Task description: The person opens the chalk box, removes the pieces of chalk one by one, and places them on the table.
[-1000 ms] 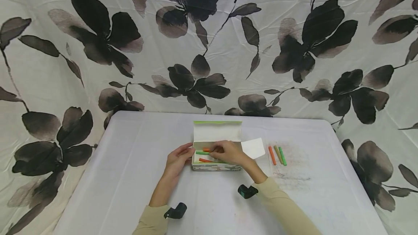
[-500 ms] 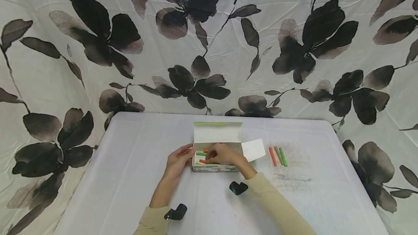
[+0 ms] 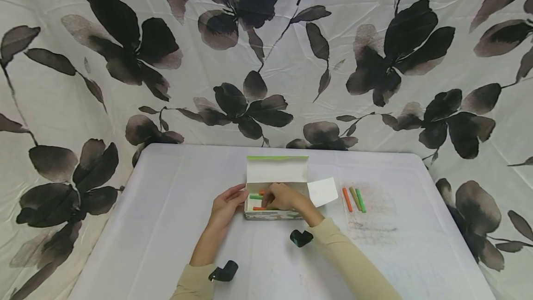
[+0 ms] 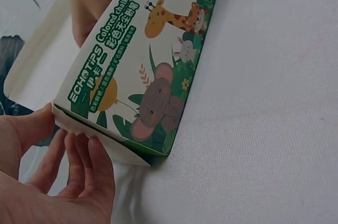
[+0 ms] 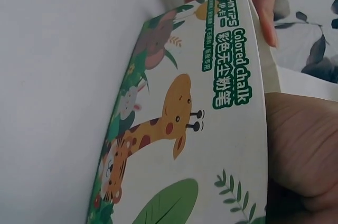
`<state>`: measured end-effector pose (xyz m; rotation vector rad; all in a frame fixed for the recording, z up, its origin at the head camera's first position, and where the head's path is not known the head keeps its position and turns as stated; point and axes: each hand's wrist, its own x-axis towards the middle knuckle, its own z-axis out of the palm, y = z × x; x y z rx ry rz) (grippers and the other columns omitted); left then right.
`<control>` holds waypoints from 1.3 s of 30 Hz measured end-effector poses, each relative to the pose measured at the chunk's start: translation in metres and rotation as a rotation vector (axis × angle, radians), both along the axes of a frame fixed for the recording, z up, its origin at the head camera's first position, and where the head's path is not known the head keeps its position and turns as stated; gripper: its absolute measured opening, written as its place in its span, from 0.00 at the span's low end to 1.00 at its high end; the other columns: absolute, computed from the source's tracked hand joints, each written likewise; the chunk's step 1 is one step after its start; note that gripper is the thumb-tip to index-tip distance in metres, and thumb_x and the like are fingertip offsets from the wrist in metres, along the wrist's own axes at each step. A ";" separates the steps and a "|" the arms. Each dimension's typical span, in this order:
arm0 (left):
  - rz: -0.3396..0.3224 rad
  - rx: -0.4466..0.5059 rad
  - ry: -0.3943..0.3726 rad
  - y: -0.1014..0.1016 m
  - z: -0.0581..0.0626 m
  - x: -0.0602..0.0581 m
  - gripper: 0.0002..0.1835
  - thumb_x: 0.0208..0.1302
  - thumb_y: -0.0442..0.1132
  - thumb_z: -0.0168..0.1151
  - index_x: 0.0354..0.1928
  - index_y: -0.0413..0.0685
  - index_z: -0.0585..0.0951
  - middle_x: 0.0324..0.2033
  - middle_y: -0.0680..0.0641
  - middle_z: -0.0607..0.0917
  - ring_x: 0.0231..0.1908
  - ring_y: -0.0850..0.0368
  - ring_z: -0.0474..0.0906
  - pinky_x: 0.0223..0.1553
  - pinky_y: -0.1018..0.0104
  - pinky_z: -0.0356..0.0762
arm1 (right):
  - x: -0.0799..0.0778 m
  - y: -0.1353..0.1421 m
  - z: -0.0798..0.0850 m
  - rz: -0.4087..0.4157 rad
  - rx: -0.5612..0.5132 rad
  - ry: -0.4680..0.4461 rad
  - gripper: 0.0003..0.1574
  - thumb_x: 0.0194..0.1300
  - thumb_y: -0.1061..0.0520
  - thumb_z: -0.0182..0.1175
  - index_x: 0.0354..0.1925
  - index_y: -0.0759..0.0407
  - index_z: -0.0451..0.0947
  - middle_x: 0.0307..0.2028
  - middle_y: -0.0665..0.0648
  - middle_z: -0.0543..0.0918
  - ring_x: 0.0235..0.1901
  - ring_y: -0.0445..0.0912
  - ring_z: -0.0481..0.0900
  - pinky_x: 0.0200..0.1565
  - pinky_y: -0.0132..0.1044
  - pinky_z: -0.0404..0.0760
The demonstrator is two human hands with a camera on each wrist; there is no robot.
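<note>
"Left hand [image 3: 225,205] now?"

"Gripping the left end of the colored chalk box [image 3: 272,215], thumb and fingertips on the cardboard. Box sits on the white table [image 3: 166,226], lid up."

"And the right hand [image 3: 283,196]?"

"Down inside the box, fingers bent, tips hidden; can't tell whether they pinch anything. A green chalk stick [image 3: 256,196] and an orange chalk stick [image 3: 259,208] show just left of it."

"Off to the right?"

"Three chalk sticks [image 3: 355,198], side by side on the table."

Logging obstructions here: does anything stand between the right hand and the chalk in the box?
Nothing visible does: the lid of the box stands open, its flap points outward, and the right hand reaches inside, beside the front orange chalk. Whether it holds any is unclear.
</note>
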<state>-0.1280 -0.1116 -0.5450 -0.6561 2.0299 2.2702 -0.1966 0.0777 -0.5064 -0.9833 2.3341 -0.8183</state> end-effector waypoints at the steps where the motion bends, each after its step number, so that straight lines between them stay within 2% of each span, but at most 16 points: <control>1: 0.002 -0.001 -0.001 0.000 0.000 0.000 0.22 0.67 0.39 0.71 0.61 0.39 0.81 0.46 0.46 0.87 0.41 0.55 0.83 0.38 0.70 0.80 | 0.000 0.001 0.000 0.004 0.000 0.002 0.03 0.63 0.71 0.68 0.37 0.68 0.87 0.32 0.56 0.87 0.29 0.38 0.76 0.37 0.29 0.78; 8: -0.015 -0.007 -0.013 0.000 0.001 0.001 0.23 0.68 0.38 0.70 0.63 0.39 0.81 0.47 0.45 0.86 0.40 0.58 0.82 0.39 0.69 0.80 | -0.001 0.009 -0.002 0.086 -0.013 0.086 0.05 0.67 0.68 0.67 0.41 0.67 0.87 0.35 0.57 0.88 0.32 0.38 0.78 0.39 0.27 0.78; 12: -0.017 0.004 -0.002 -0.002 0.002 0.001 0.24 0.68 0.37 0.70 0.63 0.37 0.80 0.45 0.46 0.86 0.40 0.58 0.83 0.39 0.69 0.80 | 0.000 0.016 0.000 0.087 -0.070 0.109 0.05 0.67 0.65 0.69 0.42 0.65 0.87 0.36 0.55 0.87 0.34 0.39 0.78 0.40 0.28 0.77; 19: 0.003 -0.002 -0.004 -0.003 0.001 0.000 0.22 0.68 0.37 0.70 0.62 0.39 0.81 0.44 0.47 0.87 0.37 0.60 0.82 0.37 0.70 0.80 | -0.001 0.030 0.005 0.023 -0.194 0.073 0.07 0.68 0.65 0.67 0.45 0.66 0.84 0.34 0.54 0.85 0.34 0.39 0.79 0.40 0.30 0.79; 24: 0.000 -0.011 -0.015 -0.004 -0.001 -0.003 0.22 0.68 0.37 0.70 0.62 0.41 0.81 0.46 0.46 0.86 0.39 0.58 0.83 0.38 0.70 0.80 | -0.003 0.041 0.008 -0.039 -0.264 0.118 0.09 0.69 0.64 0.67 0.46 0.66 0.83 0.36 0.56 0.86 0.38 0.43 0.83 0.44 0.32 0.83; 32: -0.013 -0.026 -0.024 -0.002 -0.001 -0.003 0.23 0.68 0.39 0.70 0.63 0.42 0.81 0.49 0.44 0.85 0.42 0.55 0.83 0.39 0.70 0.80 | -0.002 0.063 0.020 -0.122 -0.304 0.120 0.10 0.69 0.62 0.67 0.47 0.66 0.83 0.38 0.55 0.86 0.40 0.45 0.84 0.46 0.36 0.84; 39: -0.023 -0.016 -0.018 -0.001 -0.001 -0.001 0.23 0.69 0.38 0.69 0.63 0.41 0.80 0.48 0.45 0.85 0.43 0.54 0.83 0.40 0.70 0.80 | -0.005 0.092 0.027 -0.190 -0.346 0.111 0.13 0.69 0.60 0.68 0.50 0.65 0.83 0.40 0.54 0.86 0.42 0.46 0.84 0.49 0.41 0.84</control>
